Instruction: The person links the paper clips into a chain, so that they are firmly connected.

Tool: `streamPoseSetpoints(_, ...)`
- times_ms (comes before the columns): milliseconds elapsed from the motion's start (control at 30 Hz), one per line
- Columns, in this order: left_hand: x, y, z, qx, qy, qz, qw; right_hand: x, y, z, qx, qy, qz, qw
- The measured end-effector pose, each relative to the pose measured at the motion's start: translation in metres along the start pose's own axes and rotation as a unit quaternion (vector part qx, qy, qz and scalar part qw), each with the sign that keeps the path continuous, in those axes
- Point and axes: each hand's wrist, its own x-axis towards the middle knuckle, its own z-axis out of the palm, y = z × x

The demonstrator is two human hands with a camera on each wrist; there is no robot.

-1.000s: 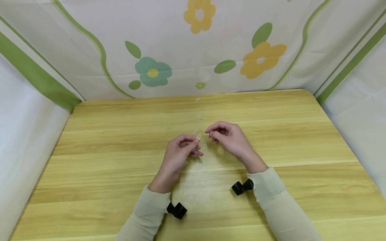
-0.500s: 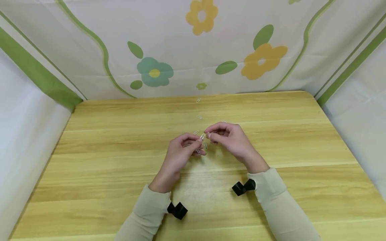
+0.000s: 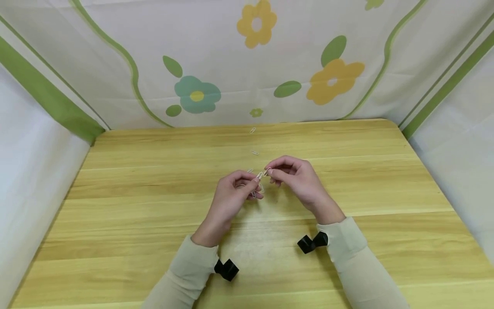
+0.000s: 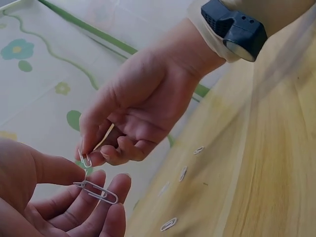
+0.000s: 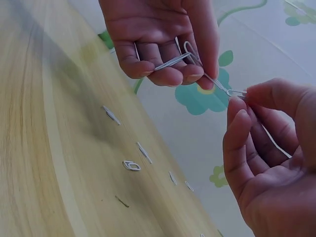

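Near the middle of the table my left hand (image 3: 231, 193) pinches a white paperclip (image 5: 213, 81) between thumb and fingers. Another white paperclip (image 4: 101, 192) hangs from it across the left fingers, apparently linked. My right hand (image 3: 295, 178) pinches a small white paperclip (image 5: 237, 92) between thumb and forefinger. The tips of these two pinched clips meet in the right wrist view; whether they are hooked together I cannot tell. A thin white wire piece (image 5: 276, 140) lies along the right palm, mostly hidden by the fingers.
On the wooden table (image 3: 127, 214) lie several loose paperclips, such as a far one (image 3: 252, 130), another nearer (image 3: 254, 152) and one beside the left fingers (image 3: 250, 171). A flowered white cloth (image 3: 231, 64) stands behind the table. Black wrist cameras sit on both cuffs.
My left hand has shifted slightly right, bringing its paperclip up to the right hand's. The right hand's clip shows more clearly beyond its fingertips now.
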Motion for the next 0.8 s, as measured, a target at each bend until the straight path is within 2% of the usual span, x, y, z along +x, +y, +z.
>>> streamPoseSetpoints(167,0.0008,-0.0025,0.0021,0.005,0.000,0.005,1.0000,-0.0009,0.0010,0.0014,-0.028,0.008,-0.007,0.9995)
streamPoseSetpoints(400,0.0005,-0.0044,0.0057,-0.004,0.003,0.004,1.0000,-0.0029,0.0031,0.0033,-0.103,0.019,-0.029,0.9941)
streamPoseSetpoints(800,0.0005,-0.0039,0.0072,-0.036,0.031,-0.006,0.9988,-0.0034,0.0033,0.0059,-0.198,-0.011,-0.067,0.9779)
